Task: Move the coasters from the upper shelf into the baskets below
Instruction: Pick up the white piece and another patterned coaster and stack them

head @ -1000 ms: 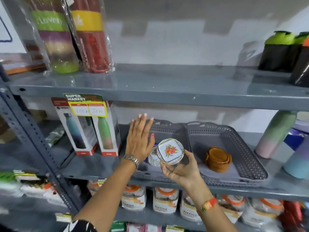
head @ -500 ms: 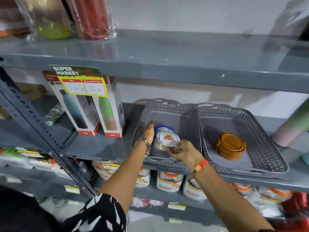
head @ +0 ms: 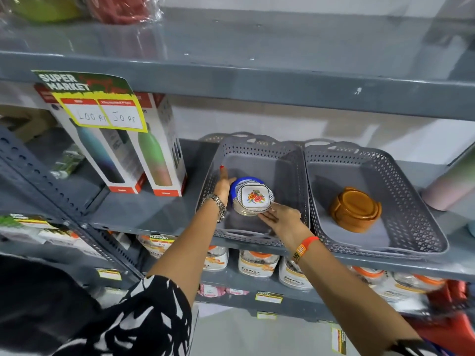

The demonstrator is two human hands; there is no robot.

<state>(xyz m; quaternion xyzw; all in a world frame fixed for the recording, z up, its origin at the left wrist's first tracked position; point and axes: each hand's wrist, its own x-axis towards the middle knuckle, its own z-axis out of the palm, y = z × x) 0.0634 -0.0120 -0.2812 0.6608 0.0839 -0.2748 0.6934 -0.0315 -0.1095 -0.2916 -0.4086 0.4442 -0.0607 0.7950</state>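
A white flowered coaster [head: 255,196] lies on top of a small stack of coasters with a blue-rimmed one behind it, inside the left grey basket [head: 288,160]. My right hand [head: 281,219] pinches the flowered coaster's near edge with its fingertips. My left hand [head: 223,185] reaches into the basket and rests flat against the left side of the stack, fingers apart. The right grey basket [head: 411,201] holds a brown stack of round coasters [head: 354,208]. The upper shelf [head: 257,80] shows no coasters in the visible part.
Two boxed bottles [head: 144,160] stand left of the baskets under a price sign [head: 102,109]. A pastel bottle [head: 452,186] stands at the far right. Wrapped bottles sit at the upper shelf's left. Jars [head: 257,263] fill the shelf below.
My right hand has carried the flowered coaster down into the left basket and set it on the stack. My left hand has moved to the stack's side. The view has tilted downward.
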